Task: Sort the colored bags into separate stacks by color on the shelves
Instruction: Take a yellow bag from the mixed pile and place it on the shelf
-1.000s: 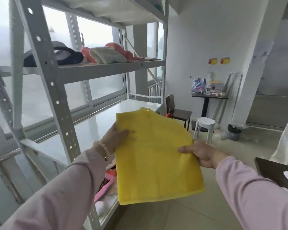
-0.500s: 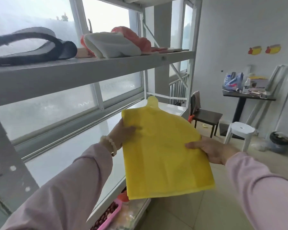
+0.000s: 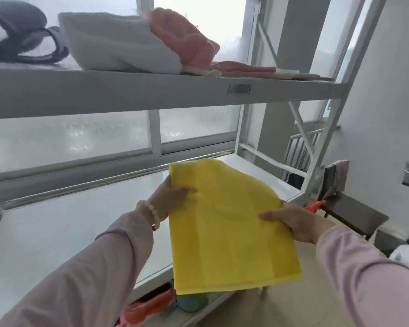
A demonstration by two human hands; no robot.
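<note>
Head view: we are looking at a white metal rack standing against a frosted window [image 3: 69, 138]. Both hands are holding one flat yellow bag [image 3: 224, 227]. The left hand [image 3: 169, 197] is pinching its left edge with the thumb on top. The right hand [image 3: 298, 220] is gripping the right edge the same way.

The bag is hanging level above the front right part of the middle shelf [image 3: 57, 232]. Its near end is reaching past the shelf's front edge. We cannot tell whether it is touching the surface, which is glossy white.

On the upper shelf [image 3: 128, 90], a dark bag [image 3: 14, 34], a white bag [image 3: 113, 43] and a pink bag [image 3: 180, 38] are lying side by side. Flat pink pieces [image 3: 243, 67] are lying to their right.

Below, something orange [image 3: 149, 305] and something teal [image 3: 191, 303] are showing on the lower shelf. A dark chair [image 3: 354, 213] is standing just past the rack's end, against a pale wall [image 3: 387, 90].
</note>
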